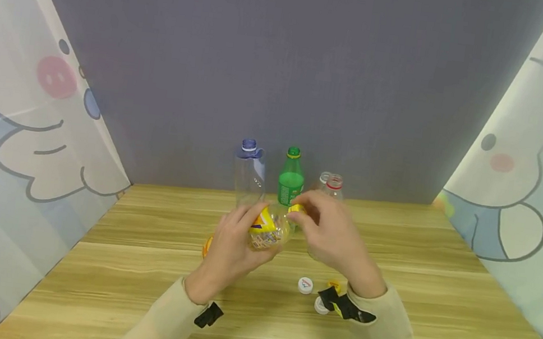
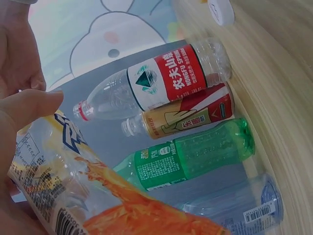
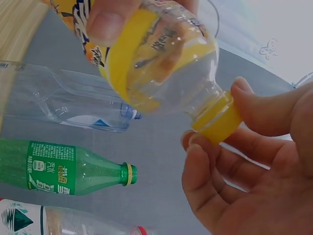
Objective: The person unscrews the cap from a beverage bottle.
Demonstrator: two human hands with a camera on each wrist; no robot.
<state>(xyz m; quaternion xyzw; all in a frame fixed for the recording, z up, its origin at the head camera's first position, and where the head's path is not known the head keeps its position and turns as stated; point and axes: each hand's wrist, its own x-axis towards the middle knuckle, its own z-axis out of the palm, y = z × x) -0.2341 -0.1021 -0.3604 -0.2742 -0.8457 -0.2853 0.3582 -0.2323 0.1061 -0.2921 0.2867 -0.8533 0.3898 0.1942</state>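
My left hand (image 1: pixel 235 238) grips a clear plastic bottle (image 1: pixel 266 231) with a yellow and orange label, tilted with its neck toward the right. At the bottle's mouth my right hand (image 1: pixel 336 237) pinches a yellow cap (image 3: pixel 220 117) between thumb and fingers. In the right wrist view the cap sits on the neck; whether it is threaded tight I cannot tell. The left wrist view shows the label's orange part close up, with the left thumb (image 2: pixel 34 105) across the bottle. Below the hands, a white cap (image 1: pixel 305 285) lies on the table.
Behind the hands stand a bluish clear bottle (image 1: pixel 248 181), a green bottle (image 1: pixel 291 180), a red-labelled water bottle (image 2: pixel 161 78) and a gold-and-red-labelled bottle (image 2: pixel 188 113), all uncapped. Another white cap (image 1: pixel 321 306) and a yellow cap (image 1: pixel 334 285) lie near the right wrist. A grey panel (image 1: pixel 282 80) backs the table.
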